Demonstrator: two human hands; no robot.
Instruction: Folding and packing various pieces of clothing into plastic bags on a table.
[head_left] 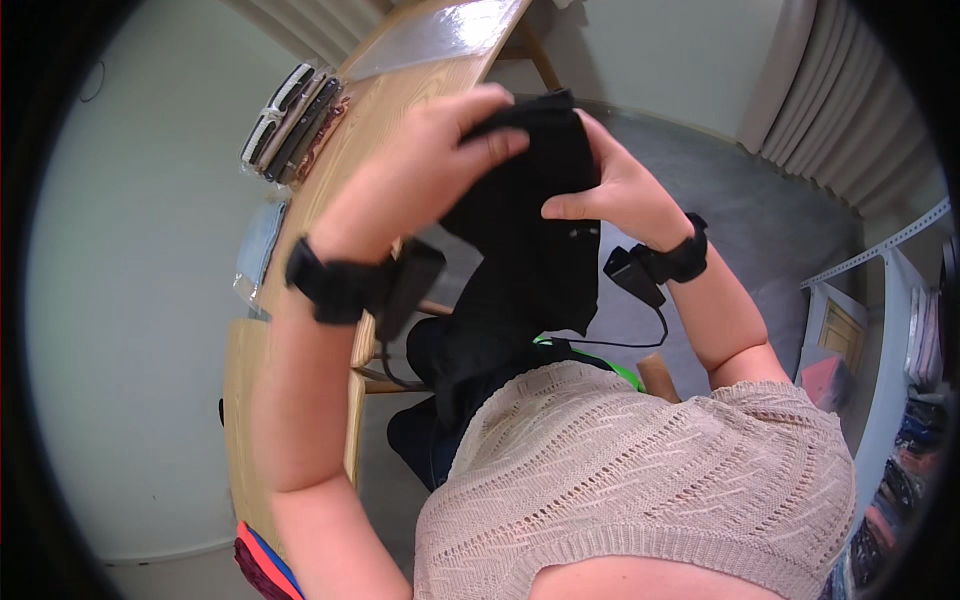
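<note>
A black garment (535, 215) hangs in front of me, its upper edge gathered between my hands and its lower part dropping toward my lap. I cannot make out what kind of garment it is. My left hand (455, 155) pinches its upper left side, thumb on the front, slightly blurred. At the right edge, my right hand (625, 195) grips it with the thumb across the front and the fingers behind the cloth. Each wrist wears a black strap with a small black box, the left box (412, 285) and the right box (637, 272).
To the left runs a wooden table (330, 215), with a stack of bagged folded clothes (292, 125) and a light-blue packet (260, 245) along its wall side. Clear plastic (440, 40) covers its far end. Coloured cloths (265, 560) lie lower left. A white rack (890, 330) with clothes stands right.
</note>
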